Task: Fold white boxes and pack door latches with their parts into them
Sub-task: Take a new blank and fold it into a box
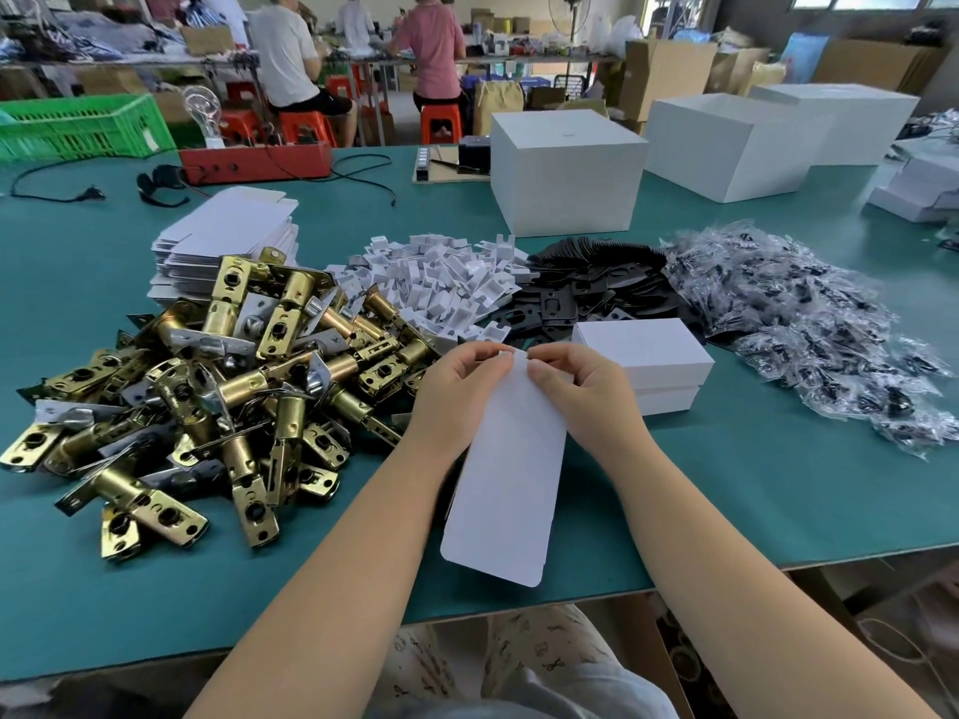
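A flat white box blank (511, 469) hangs over the near edge of the green table (726, 485). My left hand (459, 391) and my right hand (581, 389) both pinch its far end. A heap of brass door latches (207, 386) lies to the left. Beyond it is a stack of flat white blanks (228, 236). Behind my hands are piles of small white folded inserts (446, 282), black strike plates (586, 288) and clear bags of black parts (809, 319). Two folded white boxes (648, 360) are stacked right of my right hand.
Large white cartons (565, 173) stand at the back of the table. A red box (254, 160) with cables and a green crate (83, 127) sit at the back left. Several people sit on red stools (306, 124) at far tables.
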The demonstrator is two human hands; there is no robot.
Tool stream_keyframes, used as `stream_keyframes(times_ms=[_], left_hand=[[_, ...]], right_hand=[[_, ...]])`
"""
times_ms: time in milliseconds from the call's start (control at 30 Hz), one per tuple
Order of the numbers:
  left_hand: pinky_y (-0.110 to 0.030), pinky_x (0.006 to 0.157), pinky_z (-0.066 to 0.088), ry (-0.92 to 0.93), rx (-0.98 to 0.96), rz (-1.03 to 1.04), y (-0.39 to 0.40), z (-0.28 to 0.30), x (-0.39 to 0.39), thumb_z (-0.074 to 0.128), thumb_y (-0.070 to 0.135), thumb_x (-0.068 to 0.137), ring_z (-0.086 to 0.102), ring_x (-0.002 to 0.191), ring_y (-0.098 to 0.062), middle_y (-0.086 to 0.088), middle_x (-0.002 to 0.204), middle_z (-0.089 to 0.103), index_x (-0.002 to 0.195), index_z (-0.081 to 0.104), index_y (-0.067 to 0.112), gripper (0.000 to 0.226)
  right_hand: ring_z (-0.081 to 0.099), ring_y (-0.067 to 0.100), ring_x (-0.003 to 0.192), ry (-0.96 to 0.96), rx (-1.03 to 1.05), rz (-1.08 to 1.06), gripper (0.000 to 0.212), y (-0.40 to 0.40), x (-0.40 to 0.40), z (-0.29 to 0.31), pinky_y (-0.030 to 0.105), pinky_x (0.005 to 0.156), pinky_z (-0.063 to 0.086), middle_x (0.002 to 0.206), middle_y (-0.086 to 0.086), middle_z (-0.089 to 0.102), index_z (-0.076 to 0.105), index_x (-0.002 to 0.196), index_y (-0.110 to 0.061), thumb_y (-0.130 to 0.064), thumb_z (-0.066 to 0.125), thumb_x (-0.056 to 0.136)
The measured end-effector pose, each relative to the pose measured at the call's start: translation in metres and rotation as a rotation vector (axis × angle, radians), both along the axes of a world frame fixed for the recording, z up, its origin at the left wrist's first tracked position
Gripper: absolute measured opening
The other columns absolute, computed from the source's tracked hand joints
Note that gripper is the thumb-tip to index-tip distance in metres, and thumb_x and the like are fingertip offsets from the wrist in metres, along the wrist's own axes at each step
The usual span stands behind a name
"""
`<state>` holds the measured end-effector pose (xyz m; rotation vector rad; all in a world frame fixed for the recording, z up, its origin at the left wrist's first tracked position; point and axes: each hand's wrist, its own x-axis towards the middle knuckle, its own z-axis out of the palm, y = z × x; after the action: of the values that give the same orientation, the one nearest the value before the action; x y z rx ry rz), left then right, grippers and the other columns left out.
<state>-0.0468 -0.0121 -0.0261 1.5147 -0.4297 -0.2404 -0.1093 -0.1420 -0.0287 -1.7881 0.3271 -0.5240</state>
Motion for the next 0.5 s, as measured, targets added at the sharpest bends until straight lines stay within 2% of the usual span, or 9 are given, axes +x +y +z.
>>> stream_keyframes(times_ms=[100,133,267,400,500], left_hand=[[-0.007,0.057,0.041,0.003,-0.01,0.064,-0.002,0.0,-0.002,0.059,0.011,0.094,0.052,0.061,0.008,0.015,0.074,0.062,0.082,0.066,0.025,0.02],[-0.009,0.057,0.041,0.009,-0.024,0.077,-0.002,0.001,-0.003,0.058,0.01,0.094,0.051,0.061,0.007,0.011,0.076,0.061,0.082,0.066,0.024,0.02],[-0.011,0.06,0.043,0.048,-0.082,0.081,0.0,0.004,-0.006,0.059,0.01,0.095,0.054,0.063,0.004,0.007,0.079,0.061,0.086,0.067,0.022,0.017],[-0.016,0.059,0.047,0.075,-0.131,0.031,0.002,0.005,-0.011,0.06,0.014,0.096,0.058,0.065,-0.002,0.01,0.077,0.063,0.097,0.068,0.026,0.014],[-0.017,0.06,0.047,0.04,-0.106,0.047,0.001,0.005,-0.013,0.059,0.014,0.097,0.057,0.068,-0.003,0.011,0.077,0.063,0.096,0.068,0.026,0.015]], right_hand=[[0.057,0.002,0.075,-0.013,0.103,-0.057,0.003,-0.001,0.001,0.0,0.013,0.064,0.045,0.081,-0.013,0.065,0.064,0.091,-0.023,-0.024,0.062,0.092],[0.058,0.001,0.072,-0.023,0.16,-0.041,0.008,0.0,0.0,0.0,0.013,0.063,0.045,0.076,-0.015,0.065,0.065,0.087,-0.024,-0.022,0.06,0.093],[0.06,0.003,0.074,-0.031,0.22,-0.012,0.021,0.005,-0.002,-0.001,0.023,0.072,0.049,0.074,-0.017,0.069,0.069,0.079,-0.03,-0.02,0.058,0.094],[0.06,-0.007,0.071,-0.103,0.193,-0.052,0.013,0.006,-0.003,0.003,0.011,0.066,0.047,0.073,-0.023,0.069,0.07,0.082,-0.031,-0.023,0.064,0.091],[0.056,-0.007,0.065,-0.114,0.179,-0.071,0.011,0.006,-0.005,0.003,0.008,0.059,0.044,0.066,-0.021,0.066,0.07,0.079,-0.028,-0.021,0.068,0.087]])
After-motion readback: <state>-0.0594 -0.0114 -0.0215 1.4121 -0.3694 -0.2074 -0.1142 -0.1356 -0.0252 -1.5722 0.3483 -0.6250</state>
